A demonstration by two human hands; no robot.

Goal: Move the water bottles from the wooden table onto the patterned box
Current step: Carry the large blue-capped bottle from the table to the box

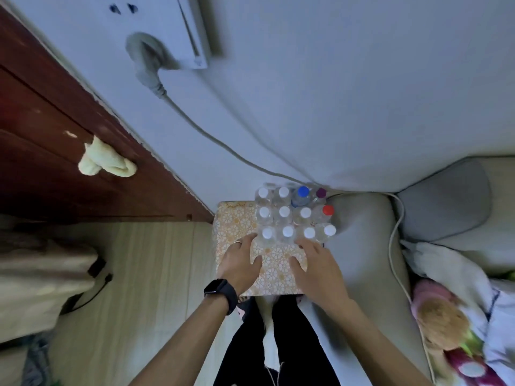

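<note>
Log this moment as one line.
bottles: upright on patterned box | left hand: open, at front row | right hand: open, at front row

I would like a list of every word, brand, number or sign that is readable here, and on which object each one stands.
No text can be read in this picture.
Bottles: any labels are hidden from above; the caps are plain.
Patterned box: only a flower print, no words.
Watch on the left wrist: the face is dark.
Wall unit: blurred, no marking legible.
</note>
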